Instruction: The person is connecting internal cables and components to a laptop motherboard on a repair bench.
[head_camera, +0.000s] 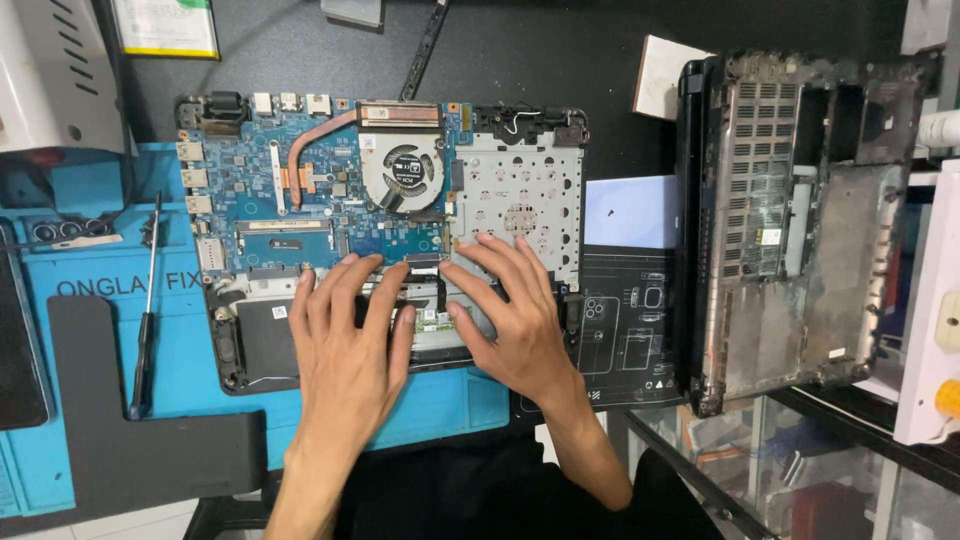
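Head view: the left hand and right hand rest with spread fingers, holding nothing, on the opened laptop atop a blue repair mat, beside its flat ribbon cable. A screwdriver lies left; the dusty bottom cover right. A yellow-edged card sits top-left.

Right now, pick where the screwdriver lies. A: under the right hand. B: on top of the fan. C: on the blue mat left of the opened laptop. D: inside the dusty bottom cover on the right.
C: the screwdriver lies on the blue mat, left of the opened laptop, clear of the left hand and the right hand.
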